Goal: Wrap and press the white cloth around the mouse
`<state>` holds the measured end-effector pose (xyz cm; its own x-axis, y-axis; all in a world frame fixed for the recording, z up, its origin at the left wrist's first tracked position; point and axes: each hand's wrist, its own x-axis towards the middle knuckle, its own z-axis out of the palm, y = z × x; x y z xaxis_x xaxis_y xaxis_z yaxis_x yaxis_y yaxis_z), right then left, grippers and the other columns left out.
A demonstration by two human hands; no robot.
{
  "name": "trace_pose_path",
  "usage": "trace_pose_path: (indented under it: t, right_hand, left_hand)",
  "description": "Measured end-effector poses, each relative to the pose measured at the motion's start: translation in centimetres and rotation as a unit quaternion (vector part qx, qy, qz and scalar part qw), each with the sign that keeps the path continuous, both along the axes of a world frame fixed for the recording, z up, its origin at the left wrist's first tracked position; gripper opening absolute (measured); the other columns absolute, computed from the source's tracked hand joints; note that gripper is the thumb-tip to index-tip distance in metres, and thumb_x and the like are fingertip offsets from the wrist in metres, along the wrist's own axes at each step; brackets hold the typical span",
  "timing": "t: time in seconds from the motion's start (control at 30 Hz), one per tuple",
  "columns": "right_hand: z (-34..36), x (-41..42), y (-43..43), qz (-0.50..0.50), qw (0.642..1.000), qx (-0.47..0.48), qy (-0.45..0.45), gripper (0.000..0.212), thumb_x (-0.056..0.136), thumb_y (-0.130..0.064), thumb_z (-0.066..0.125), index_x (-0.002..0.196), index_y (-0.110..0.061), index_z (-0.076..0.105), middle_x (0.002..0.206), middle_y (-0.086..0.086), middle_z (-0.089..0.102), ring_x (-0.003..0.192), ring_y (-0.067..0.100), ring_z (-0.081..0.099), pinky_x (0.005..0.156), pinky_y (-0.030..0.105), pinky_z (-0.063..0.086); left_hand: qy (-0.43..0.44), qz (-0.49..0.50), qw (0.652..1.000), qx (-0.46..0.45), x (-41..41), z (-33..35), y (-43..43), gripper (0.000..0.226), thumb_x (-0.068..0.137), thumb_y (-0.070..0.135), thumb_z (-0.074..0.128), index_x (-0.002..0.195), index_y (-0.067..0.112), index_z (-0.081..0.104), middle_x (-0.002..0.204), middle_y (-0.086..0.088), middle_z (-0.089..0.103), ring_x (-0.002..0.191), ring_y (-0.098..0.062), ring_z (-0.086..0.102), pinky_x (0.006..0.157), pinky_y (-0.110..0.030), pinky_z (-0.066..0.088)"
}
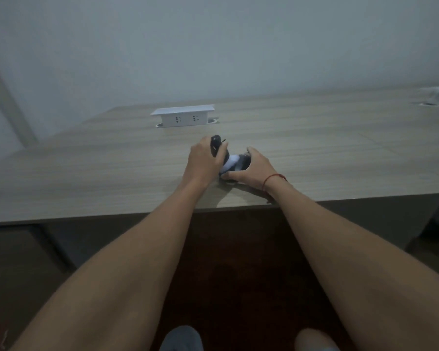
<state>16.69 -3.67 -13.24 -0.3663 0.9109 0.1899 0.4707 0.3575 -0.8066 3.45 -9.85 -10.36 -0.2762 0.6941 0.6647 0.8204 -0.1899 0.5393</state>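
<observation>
Where the wooden desk [314, 138] meets the wall stands a white socket box [184, 115]; nearer its front edge, left hand [204, 160] grips a black-and-white cloth bundle [235, 163], right hand [249, 168] curled around its other end.

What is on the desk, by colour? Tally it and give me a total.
White: 1, the socket box.
Black and white: 1, the bundle that the left hand and the right hand grip on the desk.
Total: 2.
</observation>
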Motion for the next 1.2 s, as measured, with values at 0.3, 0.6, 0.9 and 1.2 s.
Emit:
trace_pose_path:
  t: [0.3,0.6,0.9,1.2]
  right_hand:
    - [0.1,0.3,-0.3,0.004,1.000,0.006,-0.004,0.119,0.043,-0.058,0.075,0.142,-0.014,0.026,0.147,0.005,0.035,0.128,0.025,0.038,0.091,0.033,0.039]
    - [0.4,0.4,-0.5,0.019,0.999,0.039,-0.017,0.078,0.048,-0.056,0.076,0.111,-0.017,0.051,0.102,-0.001,0.053,0.088,0.015,0.052,0.072,0.030,0.047]
    - [0.3,0.1,-0.3,-0.014,0.998,0.040,-0.037,0.099,0.047,-0.062,0.076,0.127,-0.013,0.044,0.128,0.009,0.048,0.109,0.023,0.049,0.089,0.040,0.047]
    - [0.4,0.5,-0.4,0.027,0.999,0.002,-0.018,0.112,0.054,-0.049,0.077,0.145,-0.014,0.020,0.147,0.008,0.033,0.127,0.025,0.039,0.099,0.042,0.041]
  left_hand:
    - [-0.022,0.079,0.996,-0.026,-1.1,-2.2,-0.6,0.029,0.094,0.033,0.056,0.094,0.004,0.060,0.082,-0.004,0.056,0.073,-0.019,0.052,0.065,-0.029,0.039]
    - [-0.029,0.022,0.999,0.030,-0.1,-0.2,-0.1,0.025,0.093,0.030,0.058,0.079,0.009,0.057,0.072,-0.002,0.055,0.065,-0.016,0.050,0.059,-0.019,0.039]
    - [-0.003,0.067,0.997,-0.029,-1.0,-1.9,-0.1,0.024,0.094,0.033,0.056,0.089,0.010,0.057,0.079,0.000,0.054,0.069,-0.016,0.051,0.061,-0.024,0.037]
    - [-0.051,0.001,0.998,0.035,-0.4,1.1,-0.1,0.027,0.094,0.034,0.055,0.087,0.008,0.060,0.078,0.000,0.057,0.071,-0.016,0.053,0.064,-0.021,0.042]
